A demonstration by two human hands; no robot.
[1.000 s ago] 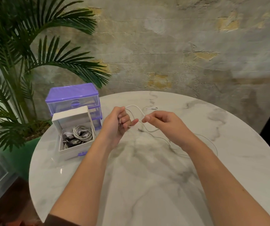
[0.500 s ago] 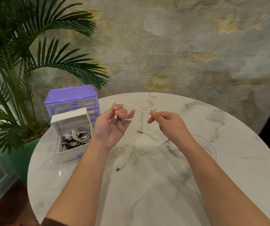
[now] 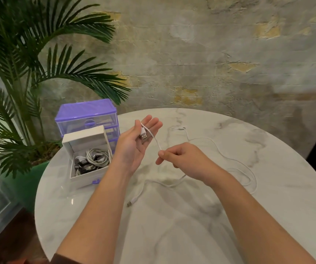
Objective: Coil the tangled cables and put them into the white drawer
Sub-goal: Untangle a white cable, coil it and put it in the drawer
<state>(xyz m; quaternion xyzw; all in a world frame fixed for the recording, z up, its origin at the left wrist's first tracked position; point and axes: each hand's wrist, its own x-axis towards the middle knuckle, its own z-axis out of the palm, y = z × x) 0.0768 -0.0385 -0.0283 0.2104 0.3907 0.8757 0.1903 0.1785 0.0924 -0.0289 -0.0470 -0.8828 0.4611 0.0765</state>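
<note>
Left of the hands, the white drawer [image 3: 88,159] sits open on the marble table [image 3: 191,225], coiled cables [image 3: 93,160] inside. The left hand [image 3: 136,145] is raised palm up, fingers spread, the white cable [image 3: 235,161] and its USB plug [image 3: 144,135] lying across it. The right hand [image 3: 183,159] pinches that cable just right of the palm. Behind the right wrist the cable's run is hidden.

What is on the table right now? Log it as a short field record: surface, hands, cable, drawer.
surface: round marble table
left hand: open, palm up, USB plug lying on its fingers
right hand: pinching the white cable
cable slack: loose across the table, small connector free
white drawer: open, holding coiled cables
behind drawer: purple drawer unit
</note>
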